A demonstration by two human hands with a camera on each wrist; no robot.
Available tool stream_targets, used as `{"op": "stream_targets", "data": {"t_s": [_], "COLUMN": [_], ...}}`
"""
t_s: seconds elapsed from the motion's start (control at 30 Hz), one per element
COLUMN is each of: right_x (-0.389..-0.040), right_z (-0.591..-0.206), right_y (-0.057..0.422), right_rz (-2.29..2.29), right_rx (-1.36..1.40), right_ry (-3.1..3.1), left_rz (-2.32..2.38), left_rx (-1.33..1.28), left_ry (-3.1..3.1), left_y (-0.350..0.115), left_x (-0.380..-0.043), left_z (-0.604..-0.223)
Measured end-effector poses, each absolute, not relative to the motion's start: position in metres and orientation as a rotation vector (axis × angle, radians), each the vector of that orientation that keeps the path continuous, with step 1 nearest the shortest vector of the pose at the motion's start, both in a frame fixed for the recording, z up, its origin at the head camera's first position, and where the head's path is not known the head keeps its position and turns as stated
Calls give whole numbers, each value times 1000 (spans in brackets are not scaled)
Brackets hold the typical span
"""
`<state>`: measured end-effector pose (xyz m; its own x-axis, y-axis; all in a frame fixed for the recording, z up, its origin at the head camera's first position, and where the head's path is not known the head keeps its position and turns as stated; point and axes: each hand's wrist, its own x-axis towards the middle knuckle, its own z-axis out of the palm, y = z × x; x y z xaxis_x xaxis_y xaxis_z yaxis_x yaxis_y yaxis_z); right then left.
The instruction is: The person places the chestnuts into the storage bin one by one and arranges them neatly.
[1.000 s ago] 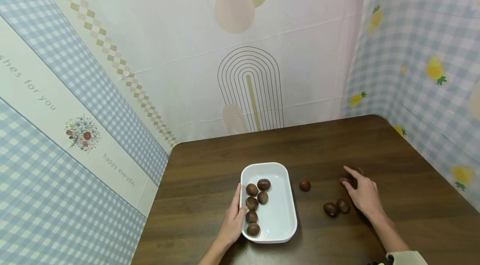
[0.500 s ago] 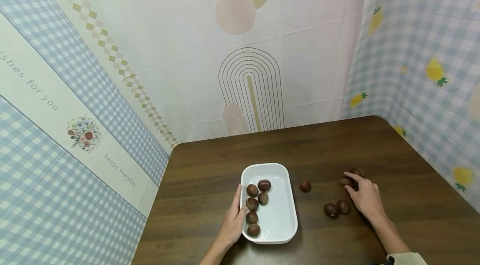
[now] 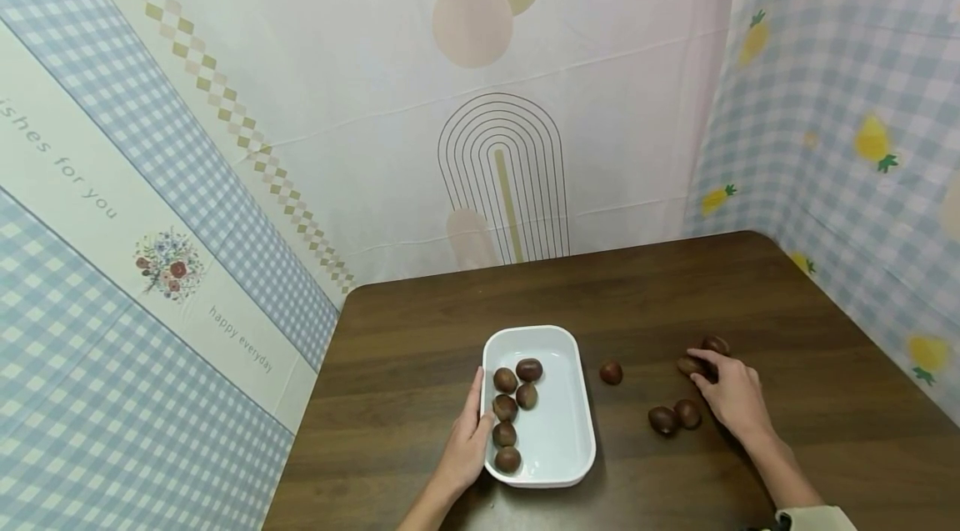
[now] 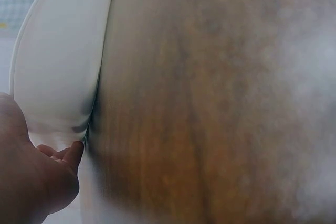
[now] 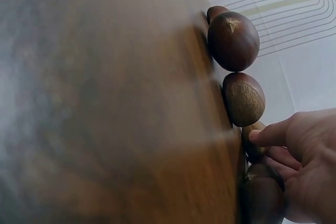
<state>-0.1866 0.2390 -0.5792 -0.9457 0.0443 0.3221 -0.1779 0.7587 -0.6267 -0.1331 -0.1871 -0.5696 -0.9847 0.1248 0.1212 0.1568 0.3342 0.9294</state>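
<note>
My left hand (image 3: 467, 441) grips the left side of a white rectangular dish (image 3: 572, 418), thumb over the rim. Several brown chestnuts (image 3: 528, 370) lie along the dish's left half. Over the table at the right, my right hand (image 3: 733, 398) pinches a chestnut (image 3: 687, 365) between thumb and fingers; the right wrist view shows the thumb on that chestnut (image 5: 251, 150). Just behind it lies another chestnut (image 3: 716, 345). Two chestnuts (image 3: 663, 421) sit side by side in front of this hand. A single chestnut (image 3: 611, 373) rests between the dish and the hand.
The dark wooden table (image 3: 420, 323) has its far edge against a white patterned cloth (image 3: 375, 139). Blue checked cloth (image 3: 840, 181) hangs along the right side, and a checked cloth with lettering (image 3: 150, 348) covers the left.
My right hand has lowered slightly and closed its thumb and fingers on the chestnut, shifting it a little. The left hand and the dish have stayed in place.
</note>
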Motion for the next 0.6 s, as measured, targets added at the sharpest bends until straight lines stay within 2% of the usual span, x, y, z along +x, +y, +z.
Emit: {"op": "stream_targets", "data": {"t_s": [0.6], "right_x": [-182], "right_z": [-553], "right_y": [233], "right_rz": [1152], "right_rx": [206], "right_ry": [-2799], "left_rz": [-1754], "left_rx": [-284], "left_ry": [-2546], "left_y": [-188], "left_x": [-134], "left_z": [-572]}}
